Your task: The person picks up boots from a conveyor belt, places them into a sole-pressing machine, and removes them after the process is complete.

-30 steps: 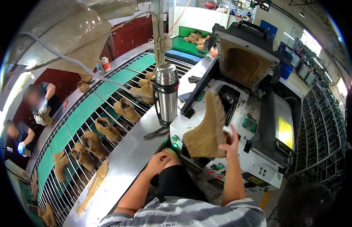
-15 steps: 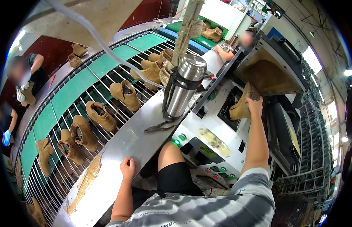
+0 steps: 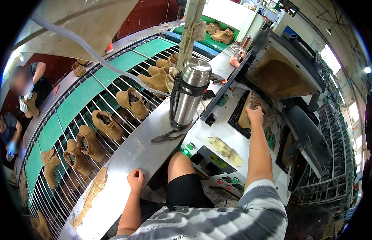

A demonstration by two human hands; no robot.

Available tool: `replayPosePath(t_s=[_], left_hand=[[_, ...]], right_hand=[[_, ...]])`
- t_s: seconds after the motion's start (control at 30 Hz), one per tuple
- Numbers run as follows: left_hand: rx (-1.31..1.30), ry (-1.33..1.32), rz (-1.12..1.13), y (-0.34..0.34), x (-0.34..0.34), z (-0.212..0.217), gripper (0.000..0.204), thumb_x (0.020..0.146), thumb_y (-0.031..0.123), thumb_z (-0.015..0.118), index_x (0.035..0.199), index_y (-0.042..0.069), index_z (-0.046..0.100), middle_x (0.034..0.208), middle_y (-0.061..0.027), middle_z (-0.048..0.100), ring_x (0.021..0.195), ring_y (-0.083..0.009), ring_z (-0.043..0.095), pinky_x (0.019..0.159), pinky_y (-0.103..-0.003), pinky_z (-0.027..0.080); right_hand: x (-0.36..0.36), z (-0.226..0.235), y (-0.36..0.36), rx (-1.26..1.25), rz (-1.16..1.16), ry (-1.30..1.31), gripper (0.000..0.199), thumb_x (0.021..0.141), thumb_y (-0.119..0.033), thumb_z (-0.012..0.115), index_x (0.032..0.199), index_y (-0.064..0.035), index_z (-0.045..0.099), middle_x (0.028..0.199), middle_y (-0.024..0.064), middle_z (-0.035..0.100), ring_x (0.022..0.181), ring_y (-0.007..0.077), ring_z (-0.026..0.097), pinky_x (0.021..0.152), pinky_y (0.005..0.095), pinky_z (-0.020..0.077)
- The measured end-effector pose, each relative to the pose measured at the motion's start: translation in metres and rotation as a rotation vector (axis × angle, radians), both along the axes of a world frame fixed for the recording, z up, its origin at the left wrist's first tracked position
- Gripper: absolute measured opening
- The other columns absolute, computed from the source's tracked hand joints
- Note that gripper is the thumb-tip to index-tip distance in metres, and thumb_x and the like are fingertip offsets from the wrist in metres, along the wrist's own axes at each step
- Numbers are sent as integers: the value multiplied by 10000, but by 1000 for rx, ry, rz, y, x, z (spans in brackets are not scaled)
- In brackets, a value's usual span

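Note:
My right hand (image 3: 256, 115) reaches forward and presses a tan boot (image 3: 247, 112) sole-up into the dark recess of a white machine (image 3: 230, 140). My left hand (image 3: 135, 179) rests, fingers curled, on the edge of the steel shelf (image 3: 134, 156) in front of me and holds nothing. A steel flask (image 3: 190, 96) stands on that shelf, with dark pliers (image 3: 166, 137) lying at its foot.
A wire conveyor (image 3: 86, 120) with green belts carries several tan boots (image 3: 132, 102) on my left. Two other people (image 3: 28, 90) work at its far side. The machine's open hood (image 3: 280, 76) hangs over the recess. A metal rack (image 3: 330, 176) stands at right.
My right hand has carried the boot from the machine's front up into the recess under the hood. My left hand slid back along the shelf edge. My head has turned left.

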State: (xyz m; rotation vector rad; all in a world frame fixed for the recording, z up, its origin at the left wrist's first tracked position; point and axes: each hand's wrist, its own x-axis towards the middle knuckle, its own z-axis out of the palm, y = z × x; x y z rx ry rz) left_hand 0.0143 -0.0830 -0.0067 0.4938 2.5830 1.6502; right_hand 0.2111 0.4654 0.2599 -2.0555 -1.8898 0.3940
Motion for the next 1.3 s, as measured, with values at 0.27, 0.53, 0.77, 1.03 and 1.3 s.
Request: replayPosePath(t_s=[0.27,0.53,0.77,1.03,1.3], left_hand=[[-46,24,16,3,0,6,131,805,127,625,745,11,638,597,-92,611,545,-170,587,553,-304,470],[-103,28,37,-3,4,5,153,804,153,627,768,6,655,626,-112,639,573,-210,625,578,-338,490],[67,-246,81,-12,-18,-32,136,835,125,584,780,13,639,608,-61,605,537,-177,572,527,-312,463],[305,-878,-108,67,22,28,211,896,239,529,944,51,612,893,-71,651,776,-210,627,680,-335,493],[679,-1128,-442,190,80,48,752,972,452,420,1505,-8,157,1602,-139,106,1472,-302,98,1171,-476,134]], right_hand=[[-6,2,-31,18,-52,34,695,767,-562,665,1322,-172,517,1407,107,441,1243,325,488,966,471,461],[4,-4,-39,-1,106,-17,850,732,-554,723,1421,-157,420,1520,126,285,1381,419,291,1027,510,434],[28,26,-17,-92,436,40,721,621,-368,807,1233,-75,562,1336,176,530,1130,344,585,920,431,504],[64,-31,-46,294,423,94,585,787,-356,710,1294,-116,545,1472,152,376,1351,355,346,1030,462,420],[241,-67,-60,846,143,144,419,695,-163,722,1092,-99,605,1196,168,583,1154,370,510,984,471,409]])
